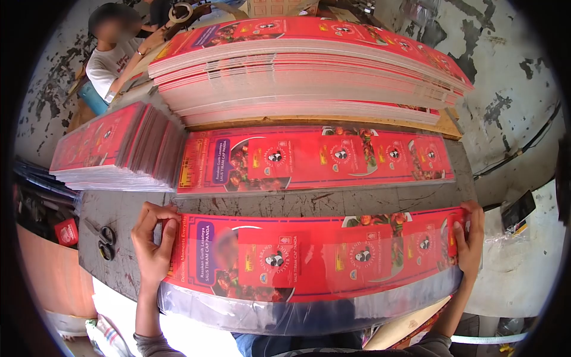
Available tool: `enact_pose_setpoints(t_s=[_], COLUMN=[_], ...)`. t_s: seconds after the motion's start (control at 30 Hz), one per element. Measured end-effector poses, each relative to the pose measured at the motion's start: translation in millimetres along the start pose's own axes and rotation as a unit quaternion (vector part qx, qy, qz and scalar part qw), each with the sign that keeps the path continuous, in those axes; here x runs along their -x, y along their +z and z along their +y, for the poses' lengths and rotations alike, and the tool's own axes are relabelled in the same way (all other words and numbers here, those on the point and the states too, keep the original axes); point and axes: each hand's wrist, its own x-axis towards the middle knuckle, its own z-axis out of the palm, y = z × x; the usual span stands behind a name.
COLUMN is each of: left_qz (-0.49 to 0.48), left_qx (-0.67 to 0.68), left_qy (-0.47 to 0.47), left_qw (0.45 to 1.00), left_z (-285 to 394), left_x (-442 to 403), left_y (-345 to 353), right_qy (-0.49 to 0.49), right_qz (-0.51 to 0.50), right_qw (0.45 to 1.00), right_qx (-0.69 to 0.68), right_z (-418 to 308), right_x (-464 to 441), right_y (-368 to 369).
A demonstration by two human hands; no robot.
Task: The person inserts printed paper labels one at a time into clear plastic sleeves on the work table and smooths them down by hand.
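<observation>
A long red printed cardboard strip with panda logos and food pictures stretches across the front of the grey table, level in front of me. Glossy clear plastic covers it, and a plastic flap extends past its near edge toward my body. My left hand grips the strip's left end, thumb on top. At the right end my right hand holds it the same way, with the thumb on the printed face. The undersides of both grips are hidden. Just beyond lies another plastic-covered stack of matching strips.
A tall pile of red strips stands at the back on a wooden board. Shorter printed pieces are stacked at the left. Black-handled scissors rest on the grey table. Another person sits at the back left.
</observation>
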Motion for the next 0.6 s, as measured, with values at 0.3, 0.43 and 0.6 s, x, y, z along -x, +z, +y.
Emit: enact_pose_setpoints(t_s=[0.3, 0.43, 0.6], left_qz=[0.001, 0.004, 0.002], left_qx=[-0.012, -0.032, -0.042], left_qy=[0.0, 0.017, 0.015], left_qw=[1.0, 0.999, 0.999], left_z=[2.9, 1.2, 5.4], left_x=[-1.4, -1.4, -1.1], left_y=[0.7, 0.0, -0.4], right_qy=[0.003, -0.002, -0.027], right_qz=[-0.005, 0.0, 0.015], right_qw=[1.0, 1.0, 0.999], right_qx=[0.006, 0.013, 0.034], right_z=[0.3, -0.9, -0.1], right_x=[0.0, 0.3, 2.9], right_y=[0.8, 0.6, 1.0])
